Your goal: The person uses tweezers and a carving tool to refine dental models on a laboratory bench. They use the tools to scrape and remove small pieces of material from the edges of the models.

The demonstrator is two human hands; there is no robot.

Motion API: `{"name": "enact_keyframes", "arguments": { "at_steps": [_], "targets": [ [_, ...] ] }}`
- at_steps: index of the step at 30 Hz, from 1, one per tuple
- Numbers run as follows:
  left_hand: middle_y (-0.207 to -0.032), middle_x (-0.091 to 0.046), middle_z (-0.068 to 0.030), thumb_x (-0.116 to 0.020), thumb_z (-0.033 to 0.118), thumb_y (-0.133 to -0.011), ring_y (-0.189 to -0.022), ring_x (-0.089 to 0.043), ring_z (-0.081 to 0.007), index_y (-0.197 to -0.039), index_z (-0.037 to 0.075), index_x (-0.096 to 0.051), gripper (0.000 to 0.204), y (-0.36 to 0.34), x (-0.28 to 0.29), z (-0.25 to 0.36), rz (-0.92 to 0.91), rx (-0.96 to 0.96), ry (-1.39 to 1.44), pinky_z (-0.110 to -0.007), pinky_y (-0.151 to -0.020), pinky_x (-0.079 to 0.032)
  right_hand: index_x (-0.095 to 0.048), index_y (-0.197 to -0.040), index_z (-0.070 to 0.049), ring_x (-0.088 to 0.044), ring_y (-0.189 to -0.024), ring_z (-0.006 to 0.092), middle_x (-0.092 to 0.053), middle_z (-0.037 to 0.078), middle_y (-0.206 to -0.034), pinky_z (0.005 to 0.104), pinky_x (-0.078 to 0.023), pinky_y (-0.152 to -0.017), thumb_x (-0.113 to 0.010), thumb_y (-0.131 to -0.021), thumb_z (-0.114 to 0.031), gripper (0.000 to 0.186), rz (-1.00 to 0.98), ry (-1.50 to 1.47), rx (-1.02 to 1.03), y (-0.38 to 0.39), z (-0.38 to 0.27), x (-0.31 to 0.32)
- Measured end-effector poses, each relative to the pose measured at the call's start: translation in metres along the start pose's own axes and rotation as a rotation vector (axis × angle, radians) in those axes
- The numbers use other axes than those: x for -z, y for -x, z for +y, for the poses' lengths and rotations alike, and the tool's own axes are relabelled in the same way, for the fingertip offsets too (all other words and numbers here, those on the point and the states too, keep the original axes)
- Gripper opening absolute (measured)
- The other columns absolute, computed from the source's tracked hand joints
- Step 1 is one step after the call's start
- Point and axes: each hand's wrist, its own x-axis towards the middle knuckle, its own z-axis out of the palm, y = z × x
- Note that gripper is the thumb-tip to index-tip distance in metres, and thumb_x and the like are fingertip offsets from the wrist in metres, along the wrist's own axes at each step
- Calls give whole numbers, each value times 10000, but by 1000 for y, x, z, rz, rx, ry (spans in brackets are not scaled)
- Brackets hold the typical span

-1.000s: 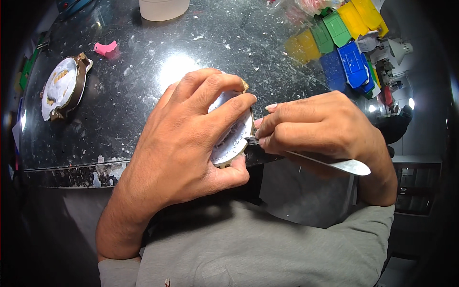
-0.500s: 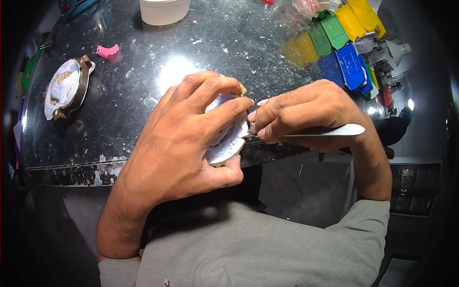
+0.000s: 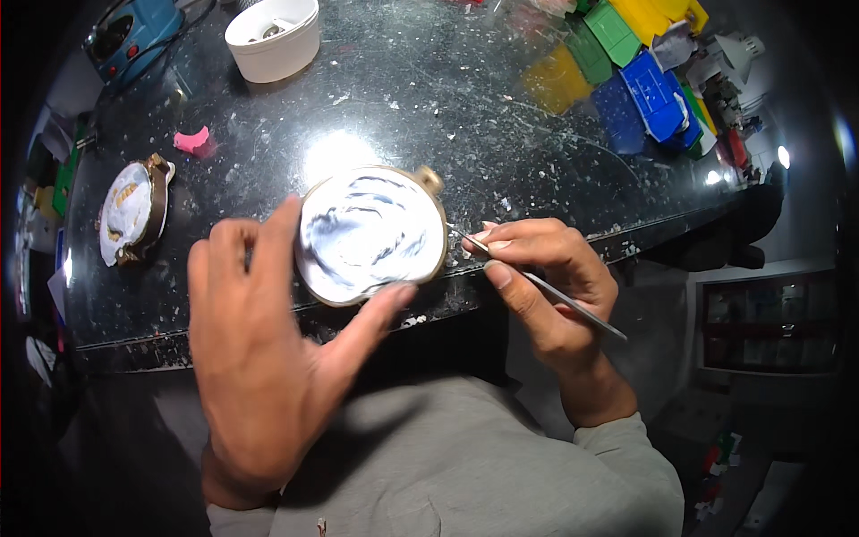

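A round brass dental flask half, filled with white plaster, lies near the table's front edge with its face up. Curved grooves and ridges mark the plaster. My left hand, slightly blurred, spans its left side: the forefinger is at the left rim and the thumb overlaps the lower rim. Pinched between thumb and fingers of my right hand is a slim metal carving tool. Its tip points at the flask's right rim; whether it touches cannot be made out. Another flask half, with plaster and yellowish patches, stands at the left.
A white tub with something metallic inside stands at the back. Beside the far flask half lies a pink piece. A blue device is at the back left. Blue bins and green and yellow ones line the right. White specks dot the black table.
My left hand has drawn back from over the flask half to its left rim, uncovering the plaster. The right hand has moved down and turned the tool to a steeper slant.
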Motion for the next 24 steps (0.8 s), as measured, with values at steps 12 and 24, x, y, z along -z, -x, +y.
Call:
{"name": "enact_keyframes", "arguments": {
  "at_steps": [12, 24],
  "targets": [
    [-1671, -427, -222, -983, 512, -641, -1564, -373, -402, -1668, 25, -357, 1298, -9, -38, -35, 40, -178, 106, -512, -1277, -288, -777, -1069, 0, -760, -1190, 305, -808, 134, -1057, 493, -494, -1168, -807, -932, -54, 150, -257, 42, -63, -48, -12, -18],
    [-1569, -547, -217, -951, 523, -700, -1482, -491, -379, -1627, 22, -437, 1172, -12, -48, -45, 93, -217, 156, -557, -1277, -279, -810, -1072, -14, -796, -1026, 244, -823, 113, -1030, 357, -631, -913, -825, -919, -76, 166, -519, -9, -8, -85, 4, -9]
  ]
}}
